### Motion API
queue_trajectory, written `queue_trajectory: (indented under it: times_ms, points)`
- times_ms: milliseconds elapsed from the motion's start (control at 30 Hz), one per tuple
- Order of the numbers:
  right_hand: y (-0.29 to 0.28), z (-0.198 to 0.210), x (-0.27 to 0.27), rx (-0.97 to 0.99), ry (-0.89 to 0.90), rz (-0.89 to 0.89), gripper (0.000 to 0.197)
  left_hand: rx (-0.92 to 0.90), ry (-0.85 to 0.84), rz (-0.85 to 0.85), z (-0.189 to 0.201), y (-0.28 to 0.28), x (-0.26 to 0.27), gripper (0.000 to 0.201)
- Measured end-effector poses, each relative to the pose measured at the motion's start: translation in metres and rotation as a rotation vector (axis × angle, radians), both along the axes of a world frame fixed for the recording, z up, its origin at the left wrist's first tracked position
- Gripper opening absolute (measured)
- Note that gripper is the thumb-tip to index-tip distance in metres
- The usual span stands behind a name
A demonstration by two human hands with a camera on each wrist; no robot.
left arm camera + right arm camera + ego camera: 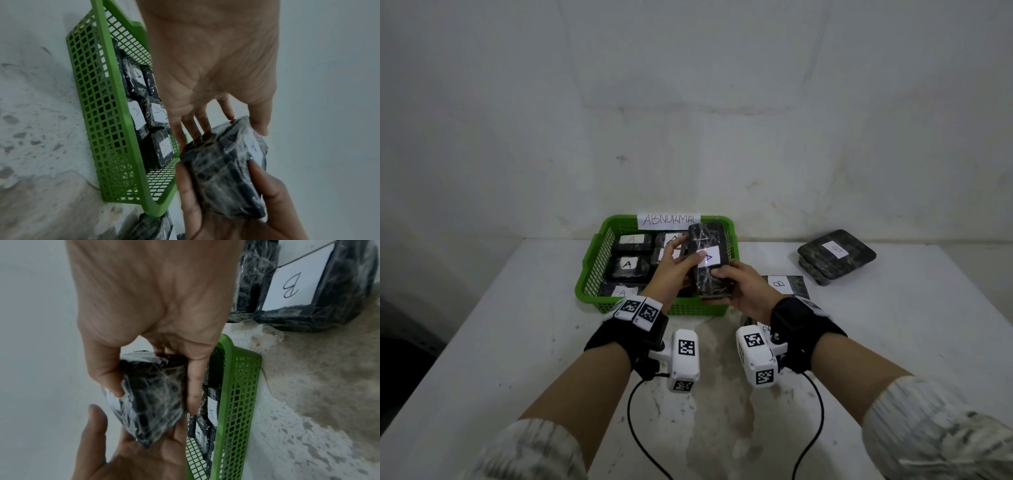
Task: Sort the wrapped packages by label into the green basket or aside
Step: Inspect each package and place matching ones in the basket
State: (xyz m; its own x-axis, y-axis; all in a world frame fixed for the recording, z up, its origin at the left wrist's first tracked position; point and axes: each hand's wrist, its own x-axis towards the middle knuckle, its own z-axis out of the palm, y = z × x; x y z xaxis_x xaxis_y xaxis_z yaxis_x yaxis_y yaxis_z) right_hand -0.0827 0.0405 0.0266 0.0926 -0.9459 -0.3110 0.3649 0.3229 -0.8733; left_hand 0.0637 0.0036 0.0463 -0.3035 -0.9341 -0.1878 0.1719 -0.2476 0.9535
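Both hands hold one dark wrapped package (708, 263) with a white label marked A, tilted up above the near right part of the green basket (593, 263). My left hand (681, 263) pinches its left side, thumb on the label face. My right hand (727, 279) grips its near end from below. The left wrist view shows the package (224, 170) between the left hand's fingers (197, 128) and the right hand (236, 216). In the right wrist view the package (150, 402) sits between the right thumb and fingers (193, 386). Several A-labelled packages (628, 265) lie in the basket.
A paper sign reading ABNORMAL (669, 219) hangs on the basket's back rim. A stack of B-labelled packages (835, 255) sits at the back right of the white table (517, 342). Another B package (786, 286) lies just right of my right hand. A wall stands close behind.
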Motion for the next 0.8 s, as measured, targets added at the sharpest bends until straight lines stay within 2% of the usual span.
queue_trajectory:
  times_ms: [67,200,333,433,633,800]
  points:
    - [0.0009,-0.002,0.0015,0.02,0.032,0.016,0.031,-0.002,-0.017,0.005,-0.0002,-0.0008,0.0013,0.048]
    - [-0.0017,0.0005,0.0011,0.023,0.131,0.047,0.058,-0.042,-0.064,-0.027,0.0014,0.0002,0.0058,0.05]
    - [-0.0031,0.0037,-0.0012,-0.011,0.182,0.011,0.048,-0.042,-0.106,-0.065,0.004,0.0007,0.0073,0.045]
    - [-0.002,0.002,-0.0006,-0.011,0.224,0.033,0.049,-0.033,-0.122,-0.049,0.0054,-0.001,0.0072,0.041]
    - [-0.001,0.0004,-0.0001,0.038,0.143,0.063,0.049,-0.067,-0.13,-0.083,0.0008,-0.0007,0.0057,0.039]
    - [0.0,0.0041,0.0012,0.056,0.217,0.037,0.042,-0.009,-0.159,-0.089,-0.0003,-0.0001,0.0072,0.022]
